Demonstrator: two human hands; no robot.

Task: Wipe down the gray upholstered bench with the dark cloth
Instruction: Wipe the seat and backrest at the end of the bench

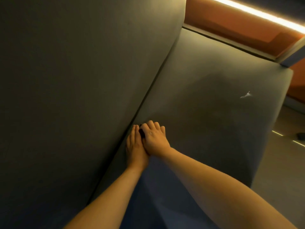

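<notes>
The gray upholstered bench fills the view, with its seat on the right and its tall backrest on the left. Both hands meet at the crease between them. My right hand lies knuckles up, its fingers curled over the dark cloth, of which only a small dark bit shows between the hands. My left hand lies flat beside it with straight fingers along the crease, its thumb side tucked under the right hand. Most of the cloth is hidden.
A small white scrap or mark lies on the seat toward its far right. An orange wall panel with a lit strip runs behind the bench end. The floor shows to the right of the seat edge.
</notes>
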